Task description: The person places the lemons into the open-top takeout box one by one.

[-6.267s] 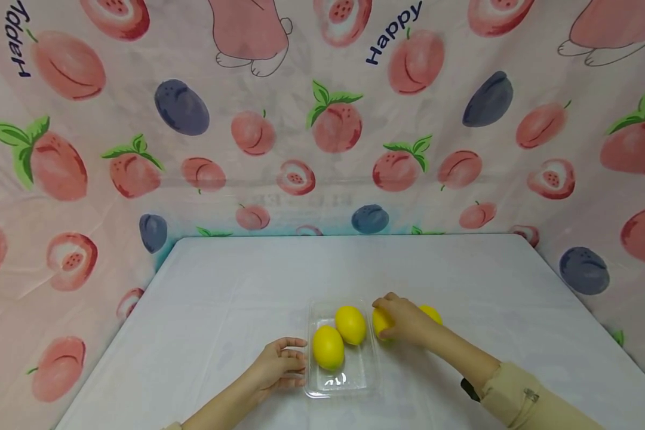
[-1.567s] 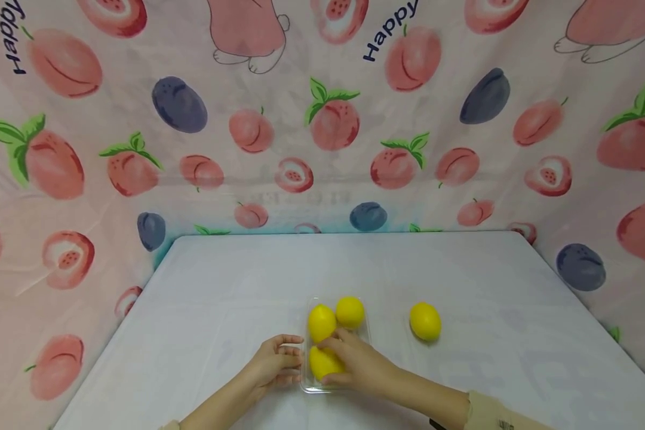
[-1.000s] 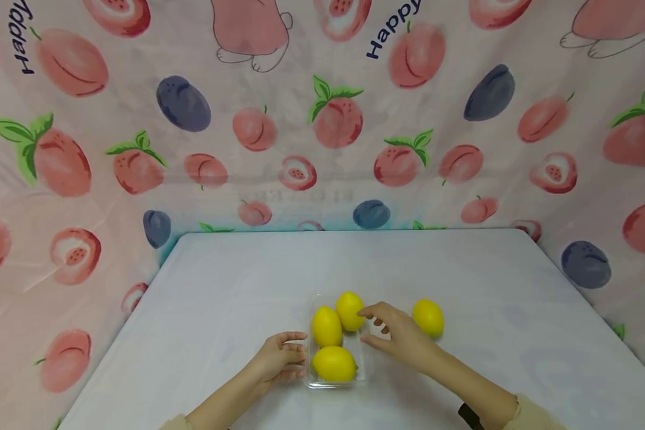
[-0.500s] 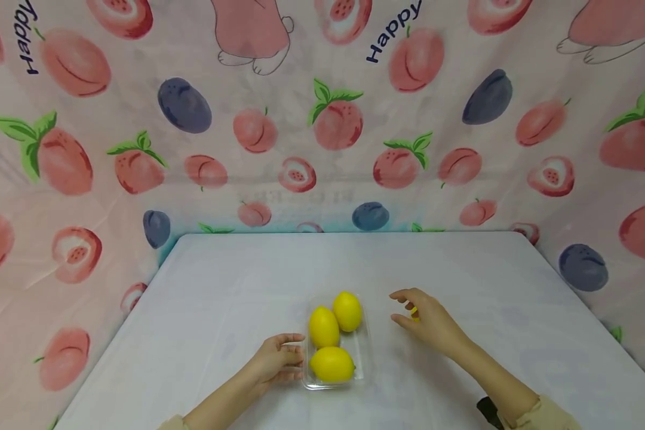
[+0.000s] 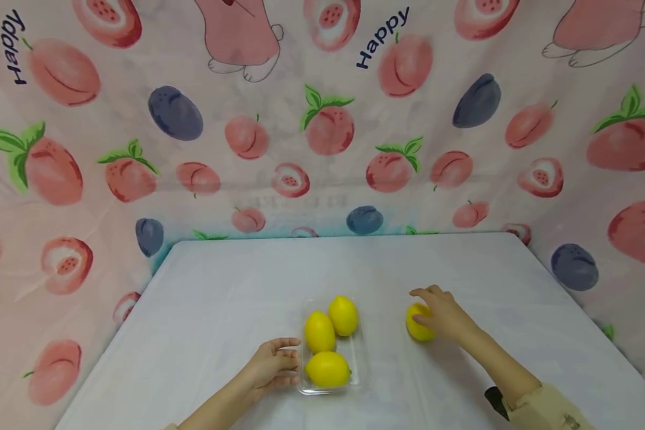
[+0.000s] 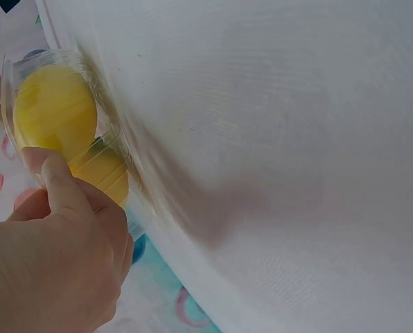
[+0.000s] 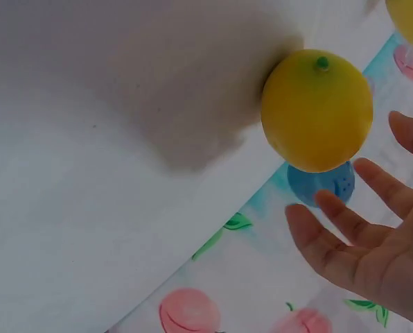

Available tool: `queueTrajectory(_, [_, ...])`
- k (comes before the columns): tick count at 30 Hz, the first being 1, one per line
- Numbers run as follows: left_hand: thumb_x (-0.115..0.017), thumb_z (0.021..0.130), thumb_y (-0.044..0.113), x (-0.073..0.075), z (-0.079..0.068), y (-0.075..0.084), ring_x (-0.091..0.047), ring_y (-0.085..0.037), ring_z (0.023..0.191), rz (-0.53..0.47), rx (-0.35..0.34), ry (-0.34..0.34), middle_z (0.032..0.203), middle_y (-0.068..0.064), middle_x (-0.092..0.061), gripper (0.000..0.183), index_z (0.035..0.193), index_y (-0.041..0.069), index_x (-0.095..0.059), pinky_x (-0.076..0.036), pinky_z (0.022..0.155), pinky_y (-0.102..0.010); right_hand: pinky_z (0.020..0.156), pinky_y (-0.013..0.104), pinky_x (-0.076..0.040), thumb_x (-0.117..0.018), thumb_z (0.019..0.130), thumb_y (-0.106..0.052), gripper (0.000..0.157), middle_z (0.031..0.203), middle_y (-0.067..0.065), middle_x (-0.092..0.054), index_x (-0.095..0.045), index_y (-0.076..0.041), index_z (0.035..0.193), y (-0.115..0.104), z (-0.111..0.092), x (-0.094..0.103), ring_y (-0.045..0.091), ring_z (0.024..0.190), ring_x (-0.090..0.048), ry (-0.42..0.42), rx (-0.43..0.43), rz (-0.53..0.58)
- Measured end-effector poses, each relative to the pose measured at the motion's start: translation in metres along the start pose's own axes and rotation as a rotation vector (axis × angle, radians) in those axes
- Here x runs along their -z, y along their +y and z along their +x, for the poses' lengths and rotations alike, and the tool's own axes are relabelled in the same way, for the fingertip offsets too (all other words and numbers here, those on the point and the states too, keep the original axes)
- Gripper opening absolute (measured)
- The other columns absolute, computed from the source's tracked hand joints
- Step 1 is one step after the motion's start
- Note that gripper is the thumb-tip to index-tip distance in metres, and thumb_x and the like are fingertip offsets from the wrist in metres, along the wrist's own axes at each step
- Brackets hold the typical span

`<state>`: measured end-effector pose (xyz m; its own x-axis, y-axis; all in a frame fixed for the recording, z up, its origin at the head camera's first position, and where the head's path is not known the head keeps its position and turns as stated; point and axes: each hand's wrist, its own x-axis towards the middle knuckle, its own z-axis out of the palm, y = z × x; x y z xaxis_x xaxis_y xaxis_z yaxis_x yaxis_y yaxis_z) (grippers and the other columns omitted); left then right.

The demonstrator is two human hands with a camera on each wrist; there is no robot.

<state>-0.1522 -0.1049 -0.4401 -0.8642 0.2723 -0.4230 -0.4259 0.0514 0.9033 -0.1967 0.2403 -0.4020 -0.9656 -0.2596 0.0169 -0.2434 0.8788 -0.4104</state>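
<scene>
Three yellow lemons (image 5: 328,369) lie in a clear plastic box (image 5: 361,364) near the table's front: two towards the back, one crosswise in front. My left hand (image 5: 271,365) rests its fingertips against the box's left side; the left wrist view shows the thumb (image 6: 61,184) at the clear wall, with yellow behind it. Right of the box, a single lemon (image 5: 418,332) sits on the table, and my right hand (image 5: 447,313) reaches over it with spread fingers. In the right wrist view, this lemon (image 7: 317,118) shows a green tip, and the fingers (image 7: 345,218) stand apart below it.
A white cloth covers the table (image 5: 236,280). Behind and beside it hangs a pink curtain (image 5: 279,101) printed with peaches and blue fruit. A dark band (image 5: 495,401) shows at the right wrist, by a beige sleeve (image 5: 548,409).
The right hand put a lemon in the front of the box, let go and moved right to the single lemon. Earlier the box held two lemons. The left hand stays at the box.
</scene>
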Motion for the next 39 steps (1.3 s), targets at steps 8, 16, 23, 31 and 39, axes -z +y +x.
queueTrajectory(8, [-0.056,0.087,-0.003,0.0,0.003,0.0,-0.057,-0.011,0.073,-0.003,-0.001,0.0,0.087,-0.004,-0.055,0.044,0.128,-0.007,-0.042,-0.059,0.066,-0.023,0.085,0.052,-0.051,-0.069,0.083,-0.015,0.044,0.105,0.022,-0.059,-0.053,0.002,0.12,0.002,0.011,0.002,0.031,0.091,-0.055,-0.191,-0.053,0.005])
queueTrajectory(16, [-0.055,0.087,-0.006,0.0,0.004,0.0,-0.057,-0.011,0.073,-0.005,-0.008,0.001,0.084,0.0,-0.054,0.043,0.128,-0.008,-0.041,-0.06,0.065,-0.023,0.075,0.043,-0.052,-0.069,0.079,-0.01,0.043,0.098,0.016,-0.056,-0.051,-0.004,0.118,-0.004,0.009,-0.004,0.025,0.082,-0.051,-0.264,-0.06,0.026])
queueTrajectory(23, [-0.054,0.088,-0.005,0.001,0.003,0.002,-0.057,-0.011,0.074,-0.013,0.0,-0.014,0.084,0.001,-0.053,0.042,0.128,-0.007,-0.041,-0.059,0.065,-0.023,0.082,0.049,-0.051,-0.07,0.079,-0.009,0.044,0.109,0.019,-0.06,-0.054,0.0,0.119,-0.009,0.004,-0.012,0.029,0.093,-0.054,-0.192,-0.059,0.024])
queueTrajectory(31, [-0.054,0.089,-0.005,-0.001,0.007,0.003,-0.057,-0.012,0.074,-0.014,-0.004,-0.021,0.086,-0.002,-0.054,0.042,0.128,-0.007,-0.041,-0.06,0.066,-0.024,0.078,0.047,-0.052,-0.072,0.078,-0.01,0.046,0.101,0.016,-0.059,-0.056,-0.001,0.12,-0.009,0.0,-0.016,0.025,0.085,-0.054,-0.123,-0.033,-0.006])
queueTrajectory(39, [-0.054,0.089,-0.004,0.001,0.007,0.001,-0.057,-0.012,0.075,-0.006,-0.003,-0.024,0.085,-0.002,-0.054,0.042,0.128,-0.007,-0.04,-0.06,0.067,-0.025,0.071,0.039,-0.05,-0.071,0.078,-0.012,0.049,0.097,0.013,-0.058,-0.056,-0.002,0.123,-0.002,-0.003,-0.023,0.021,0.081,-0.05,-0.117,-0.018,0.062])
